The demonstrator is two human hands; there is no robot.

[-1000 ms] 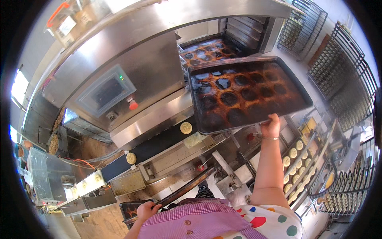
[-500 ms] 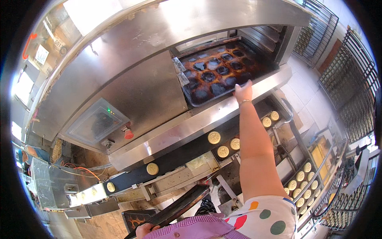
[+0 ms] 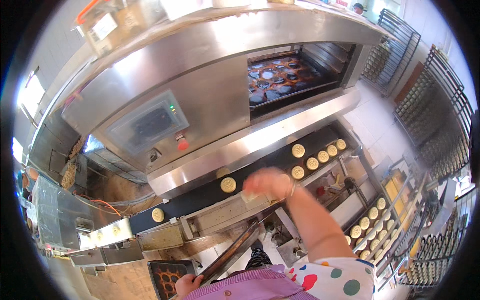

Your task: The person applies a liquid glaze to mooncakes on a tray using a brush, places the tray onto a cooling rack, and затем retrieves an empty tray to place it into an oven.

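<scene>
My left hand point(image 3: 187, 285) is closed round the edge of a dark, scorched baking tray point(image 3: 231, 252), held tilted near my apron. My right hand point(image 3: 267, 182), smeared by motion, is over the front edge of the black conveyor belt point(image 3: 195, 202). Its fingers are beside a pale piece of cloth or paper point(image 3: 250, 196), and I cannot make out whether they grip it. To its left, a round stamped pastry point(image 3: 228, 185) lies on the belt; several more pastries point(image 3: 312, 163) sit to the right. Another blackened baking tray point(image 3: 285, 95) lies inside the opening of the steel machine.
A control panel point(image 3: 152, 122) and a red button point(image 3: 182, 143) are on the machine's front. One more scorched tray point(image 3: 169, 280) lies low at left. At right are a tray of pastries point(image 3: 372, 227) and tall wire racks point(image 3: 432, 110).
My right hand has left the tray in the machine and swung down and left to the belt. That tray sits deeper inside. The pastries have advanced rightward along the belt.
</scene>
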